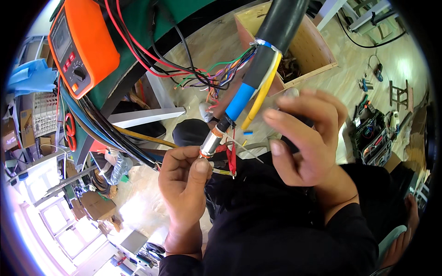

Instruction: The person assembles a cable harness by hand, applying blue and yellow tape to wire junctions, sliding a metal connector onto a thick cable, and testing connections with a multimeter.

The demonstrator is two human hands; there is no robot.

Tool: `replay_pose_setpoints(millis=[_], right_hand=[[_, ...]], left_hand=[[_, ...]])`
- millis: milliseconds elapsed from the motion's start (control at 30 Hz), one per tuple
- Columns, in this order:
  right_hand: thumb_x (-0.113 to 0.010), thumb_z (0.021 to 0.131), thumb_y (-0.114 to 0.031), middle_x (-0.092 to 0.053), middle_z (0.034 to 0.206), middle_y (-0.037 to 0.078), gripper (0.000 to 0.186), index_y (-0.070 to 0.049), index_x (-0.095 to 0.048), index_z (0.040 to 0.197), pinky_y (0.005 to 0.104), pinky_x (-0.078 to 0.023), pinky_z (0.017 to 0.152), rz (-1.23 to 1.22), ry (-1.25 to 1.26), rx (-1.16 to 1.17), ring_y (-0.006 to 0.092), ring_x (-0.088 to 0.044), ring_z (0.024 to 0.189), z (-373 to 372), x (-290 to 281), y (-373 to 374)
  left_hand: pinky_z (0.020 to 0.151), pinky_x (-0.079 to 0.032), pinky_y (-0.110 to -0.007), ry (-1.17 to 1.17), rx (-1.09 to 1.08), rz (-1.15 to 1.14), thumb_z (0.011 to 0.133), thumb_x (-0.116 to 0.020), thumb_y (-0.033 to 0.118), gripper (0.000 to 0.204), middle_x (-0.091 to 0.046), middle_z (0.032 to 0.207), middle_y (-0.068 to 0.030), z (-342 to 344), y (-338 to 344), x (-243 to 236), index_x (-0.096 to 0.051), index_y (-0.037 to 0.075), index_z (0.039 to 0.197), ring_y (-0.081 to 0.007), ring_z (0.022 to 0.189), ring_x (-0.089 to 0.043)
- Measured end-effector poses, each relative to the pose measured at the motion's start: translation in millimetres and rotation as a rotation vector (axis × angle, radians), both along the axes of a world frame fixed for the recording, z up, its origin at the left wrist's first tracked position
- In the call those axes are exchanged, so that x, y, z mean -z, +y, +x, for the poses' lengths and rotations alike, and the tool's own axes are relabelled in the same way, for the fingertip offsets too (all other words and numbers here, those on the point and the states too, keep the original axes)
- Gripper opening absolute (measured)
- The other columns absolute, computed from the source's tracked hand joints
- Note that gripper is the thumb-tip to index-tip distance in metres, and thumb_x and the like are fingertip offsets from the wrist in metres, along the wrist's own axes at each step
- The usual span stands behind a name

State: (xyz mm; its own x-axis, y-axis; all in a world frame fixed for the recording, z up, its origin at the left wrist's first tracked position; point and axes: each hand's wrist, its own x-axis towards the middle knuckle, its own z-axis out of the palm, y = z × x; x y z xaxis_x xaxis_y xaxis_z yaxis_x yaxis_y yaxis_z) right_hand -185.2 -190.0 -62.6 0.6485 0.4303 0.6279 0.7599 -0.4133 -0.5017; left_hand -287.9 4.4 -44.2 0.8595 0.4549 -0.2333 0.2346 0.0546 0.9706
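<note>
the left hand pinches its fingers closed on the lower end of a silver, cylindrical metal connector, which sits at the tip of a thick, round black cable. the right hand, off to the right, has its fingers spread wide, apparently holding nothing. the work looks partway: a bright blue wrapped band is already on the cable above the left fingers, while thin, multicoloured wires farther up still fan out loose. a long yellow tube hangs between the hands, narrowing the gap there. the green surface has its dark edge up and left of the left fingers; pale floor shows beyond the right ones.
</note>
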Motion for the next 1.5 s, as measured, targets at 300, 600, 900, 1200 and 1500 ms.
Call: replay_pose_setpoints(millis=[300,600,900,1200,1500], right_hand=[[-0.068,0.072,-0.013,-0.063,0.095,-0.002,0.013,-0.012,-0.069,0.086,0.0472,-0.034,0.108,-0.328,-0.114,-0.378,0.0175,-0.056,0.104,50,-30,42],[-0.069,0.069,-0.011,-0.06,0.085,-0.003,0.013,-0.012,-0.067,0.082,0.0431,-0.04,0.098,-0.346,0.02,-0.571,0.0182,-0.057,0.088,68,-27,46],[-0.069,0.069,-0.012,-0.062,0.084,-0.004,0.012,-0.012,-0.068,0.082,0.0376,-0.041,0.093,-0.342,0.033,-0.606,0.0174,-0.059,0.09,72,-28,45],[-0.069,0.07,-0.011,-0.063,0.084,-0.002,0.01,-0.01,-0.067,0.08,0.0345,-0.041,0.089,-0.282,0.051,-0.619,0.0186,-0.059,0.09,72,-24,44],[-0.07,0.069,-0.01,-0.061,0.083,0.0,0.011,-0.01,-0.067,0.08,0.0348,-0.042,0.086,-0.245,0.036,-0.598,0.0204,-0.059,0.09,71,-20,43]], left_hand=[[0.062,-0.044,-0.022,0.049,-0.044,0.034,0.089,-0.07,0.026,0.035,-0.058,0.079,-0.0046,4,-3,-5,-0.055,-0.003,0.102,-0.0101,0.068,-0.055],[0.063,-0.045,-0.022,0.059,-0.04,0.001,0.088,-0.072,0.026,0.035,-0.06,0.079,-0.0043,5,-2,-7,-0.055,-0.002,0.101,-0.0094,0.068,-0.055],[0.063,-0.043,-0.021,0.045,-0.012,0.076,0.09,-0.071,0.026,0.034,-0.061,0.08,-0.0047,4,-2,-9,-0.055,-0.001,0.101,-0.0079,0.068,-0.055],[0.082,-0.047,-0.024,0.022,0.043,0.003,0.091,-0.068,0.008,0.025,-0.064,0.098,-0.0097,0,5,-7,-0.053,-0.004,0.108,-0.011,0.089,-0.059],[0.083,-0.047,-0.025,-0.002,0.056,0.09,0.092,-0.066,0.01,0.026,-0.064,0.101,-0.0107,0,0,-7,-0.052,-0.004,0.109,-0.0112,0.091,-0.059]])
